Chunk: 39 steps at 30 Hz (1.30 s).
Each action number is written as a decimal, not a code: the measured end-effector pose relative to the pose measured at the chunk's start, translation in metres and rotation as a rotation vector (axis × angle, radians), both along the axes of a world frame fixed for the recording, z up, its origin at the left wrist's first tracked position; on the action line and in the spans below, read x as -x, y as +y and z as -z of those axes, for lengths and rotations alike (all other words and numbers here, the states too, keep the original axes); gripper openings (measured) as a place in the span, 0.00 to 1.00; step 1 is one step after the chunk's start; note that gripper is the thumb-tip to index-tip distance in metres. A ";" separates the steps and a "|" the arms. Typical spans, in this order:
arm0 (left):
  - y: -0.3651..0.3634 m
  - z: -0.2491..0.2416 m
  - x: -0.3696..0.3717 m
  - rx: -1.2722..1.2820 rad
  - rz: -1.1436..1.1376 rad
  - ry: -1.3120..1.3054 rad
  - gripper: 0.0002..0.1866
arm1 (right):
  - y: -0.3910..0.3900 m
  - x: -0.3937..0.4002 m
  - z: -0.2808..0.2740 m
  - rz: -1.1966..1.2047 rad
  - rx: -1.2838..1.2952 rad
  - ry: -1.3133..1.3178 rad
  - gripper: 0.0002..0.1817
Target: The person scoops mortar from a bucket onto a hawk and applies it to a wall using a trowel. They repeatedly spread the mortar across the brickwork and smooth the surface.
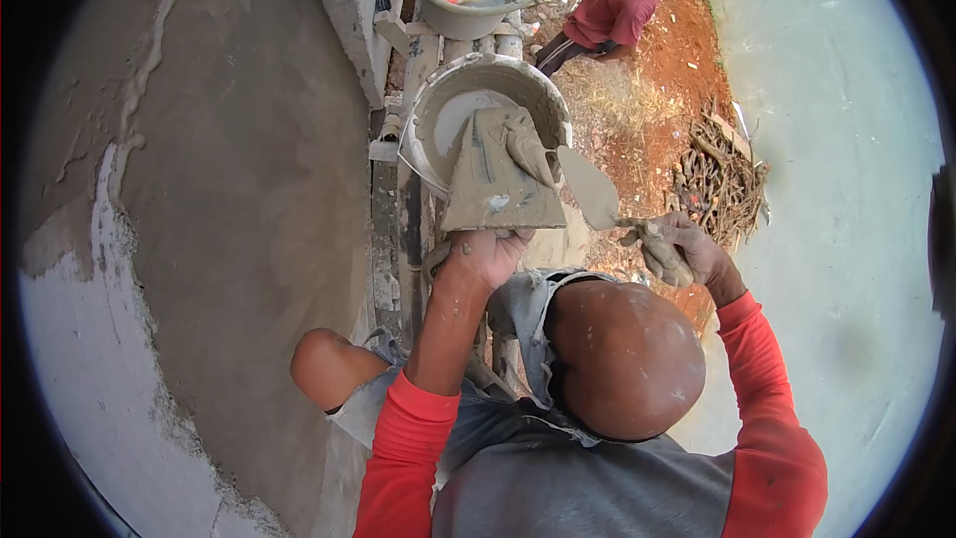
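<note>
My left hand is closed under the near edge of a plasterer's hawk, a flat board smeared with grey mortar. Its handle is hidden beneath. A lump of wet mortar lies along the right side of the board. In my right hand is a trowel, gripped by its mortar-caked handle. The coated blade points up and left, its tip near the mortar lump. Just beyond the hawk, partly covered by it, stands a bucket with grey mix inside.
A second bucket of grey liquid stands farther along the plank scaffold. To my left rises a wall with wet grey plaster. Below, a person stands on reddish ground near a pile of sticks. A pale wall is at right.
</note>
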<state>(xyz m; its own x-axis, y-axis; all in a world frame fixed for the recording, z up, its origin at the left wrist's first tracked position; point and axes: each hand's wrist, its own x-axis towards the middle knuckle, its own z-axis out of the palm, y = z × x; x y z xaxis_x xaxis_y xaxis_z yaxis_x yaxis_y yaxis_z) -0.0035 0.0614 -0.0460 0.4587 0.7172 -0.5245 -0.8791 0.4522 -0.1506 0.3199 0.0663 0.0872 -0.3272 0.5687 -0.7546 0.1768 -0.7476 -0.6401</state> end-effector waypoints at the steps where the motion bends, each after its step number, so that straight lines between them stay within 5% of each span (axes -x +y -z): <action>1: 0.000 -0.007 0.000 0.045 0.011 0.064 0.16 | -0.002 -0.002 -0.020 -0.104 -0.124 -0.206 0.23; 4: 0.001 -0.014 -0.004 0.072 0.046 0.264 0.14 | -0.001 0.019 -0.067 -0.416 -0.617 -0.596 0.19; 9: 0.000 -0.020 0.003 0.086 0.118 0.378 0.15 | 0.009 0.073 -0.063 -0.722 -1.055 -0.744 0.22; 10: -0.003 -0.018 0.006 0.075 0.143 0.397 0.15 | 0.014 0.076 -0.042 -0.699 -0.900 -0.803 0.22; 12: -0.010 -0.023 0.015 0.054 0.176 0.416 0.17 | 0.034 0.083 0.017 -0.635 -1.062 -0.768 0.22; 15: -0.021 -0.031 0.032 0.067 0.195 0.413 0.17 | 0.071 0.105 0.046 -0.763 -0.925 -0.995 0.21; 18: -0.027 -0.042 0.047 -0.054 0.128 0.573 0.19 | 0.083 0.111 0.029 -0.672 -0.877 -1.055 0.22; 21: -0.013 -0.049 0.058 -0.213 0.177 0.819 0.24 | 0.069 0.099 -0.007 -0.528 -1.150 -0.904 0.23; 25: 0.021 -0.086 0.071 -0.326 0.475 1.606 0.29 | 0.048 0.091 -0.063 -0.479 -1.149 -0.834 0.23; 31: 0.030 -0.113 0.078 -0.344 0.353 1.751 0.30 | 0.026 0.087 -0.089 -0.681 -1.371 -1.012 0.21; 39: 0.017 -0.113 0.083 -0.371 0.341 1.876 0.23 | 0.027 0.112 -0.042 -0.865 -1.369 -0.870 0.22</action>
